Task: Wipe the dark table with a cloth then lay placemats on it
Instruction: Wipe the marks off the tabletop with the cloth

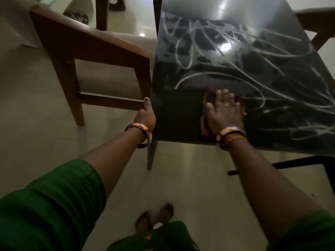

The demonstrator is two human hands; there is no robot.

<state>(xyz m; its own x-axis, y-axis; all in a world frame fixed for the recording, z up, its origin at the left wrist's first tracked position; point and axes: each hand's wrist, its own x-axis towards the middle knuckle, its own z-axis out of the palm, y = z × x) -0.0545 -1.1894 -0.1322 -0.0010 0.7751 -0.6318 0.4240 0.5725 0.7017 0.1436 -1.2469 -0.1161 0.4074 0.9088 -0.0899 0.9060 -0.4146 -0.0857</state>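
The dark glossy table (244, 60) fills the upper right of the head view, streaked with pale wet wipe marks. My right hand (223, 110) lies flat with straight fingers on a dark reddish cloth (208, 98), pressing it onto the table near the front edge. Only the cloth's edges show around the hand. My left hand (146, 115) grips the table's left front corner, thumb up along the edge. No placemats are in view.
A brown wooden chair (87, 51) with a pale seat stands close to the table's left side. Another chair's edge (317, 20) shows at the top right. Pale tiled floor (36, 124) lies below, with my feet (154, 218) near the table's front.
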